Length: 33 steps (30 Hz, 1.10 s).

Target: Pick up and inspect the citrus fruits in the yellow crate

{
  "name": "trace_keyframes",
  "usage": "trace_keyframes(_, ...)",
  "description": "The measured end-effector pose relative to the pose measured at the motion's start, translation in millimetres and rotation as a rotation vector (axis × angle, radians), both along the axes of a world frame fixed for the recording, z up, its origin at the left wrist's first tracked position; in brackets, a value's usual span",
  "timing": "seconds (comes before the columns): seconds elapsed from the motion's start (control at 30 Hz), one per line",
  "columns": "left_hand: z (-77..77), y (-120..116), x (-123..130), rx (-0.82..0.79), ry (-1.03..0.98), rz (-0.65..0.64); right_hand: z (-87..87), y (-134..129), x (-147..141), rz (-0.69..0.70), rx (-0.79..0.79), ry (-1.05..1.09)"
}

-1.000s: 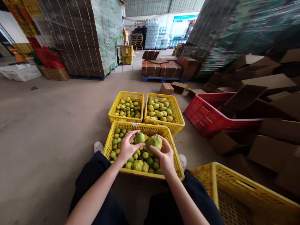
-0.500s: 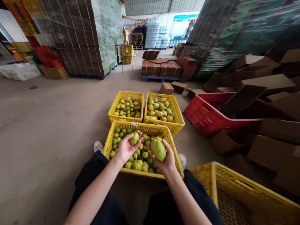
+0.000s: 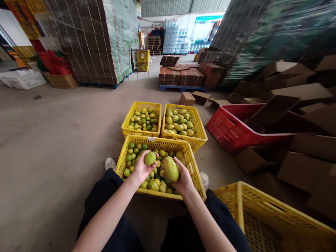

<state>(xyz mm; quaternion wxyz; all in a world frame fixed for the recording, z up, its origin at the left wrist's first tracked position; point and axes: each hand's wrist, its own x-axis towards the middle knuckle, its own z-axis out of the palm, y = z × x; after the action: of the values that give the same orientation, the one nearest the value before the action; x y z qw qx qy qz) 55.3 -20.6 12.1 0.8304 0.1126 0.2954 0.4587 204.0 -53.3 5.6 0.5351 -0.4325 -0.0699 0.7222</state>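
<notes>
The left hand [image 3: 142,168] is curled round a smaller green fruit [image 3: 149,158], palm tipped up, and the right hand [image 3: 184,181] is wrapped round a bigger, longer yellow-green fruit [image 3: 170,169] from its 4 o'clock side. Hands are apart, with a gap between the two fruits, and both are held over the near yellow crate [image 3: 194,167]. There's loads of loose fruit [image 3: 153,185] in it. Just past it sit a far-left crate [image 3: 140,133] at 11 o'clock and a far-right crate [image 3: 185,140] at 1 o'clock, both holding fruit too.

Handling-wise, my guess: the small one is light and firm, fine with a few fingertips round its middle. The big one looks heftier, so I'd put a whole palm under its belly, thumb over the top, rather than pinch an end. The skin looks kinda shiny, so a lazy grip could let either one roll out. Probably not super fragile, but a hard squeeze or drop might bruise them. Can't tell how ripe they are.
</notes>
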Motion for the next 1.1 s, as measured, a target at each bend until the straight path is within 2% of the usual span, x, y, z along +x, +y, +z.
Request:
trace_keyframes(0.1, -1.3, 1, 0, -0.004, -0.006, -0.019, 1.8, -1, 0, -0.027, -0.034, -0.033)
trace_keyframes(0.2, -1.6, 1, -1, 0.028, -0.006, -0.012, 1.1, -1, 2, 0.012, -0.024, 0.011)
trace_keyframes(0.47, 8.1, 1, -4, -0.130, -0.146, 0.042, -9.4, 1, 4, 0.106, -0.091, 0.076)
trace_keyframes(0.6, 3.4, 0, -6, -0.033, 0.004, 0.001, -8.6, 0, 4, 0.064, -0.088, 0.104)
trace_keyframes(0.7, -9.6, -7, -7, 0.149, 0.265, -0.142, -3.6, 0, 6, -0.003, -0.077, 0.113)
trace_keyframes(0.77, -24.0, -18, -6, 0.206, 0.436, -0.291, 0.1, 1, 8, -0.037, -0.061, 0.123)
trace_keyframes(0.83, -42.7, -34, -4, 0.194, 0.515, -0.517, 2.7, 3, 12, -0.061, -0.037, 0.132)
trace_keyframes(0.93, -71.2, -63, -2, 0.187, 0.515, -0.968, 4.0, 5, 18, -0.094, -0.013, 0.130)
trace_keyframes(1.0, -80.5, -73, -3, 0.151, 0.553, -1.148, 4.0, 6, 23, -0.112, -0.004, 0.126)
trace_keyframes(1.03, -79.4, -71, -4, 0.121, 0.577, -1.171, 4.1, 6, 25, -0.115, 0.003, 0.126)
trace_keyframes(1.07, -73.8, -63, -5, 0.097, 0.588, -1.132, 4.2, 6, 27, -0.112, 0.015, 0.128)
trace_keyframes(1.1, -63.8, -49, -8, 0.088, 0.592, -1.009, 4.4, 5, 28, -0.107, 0.029, 0.130)
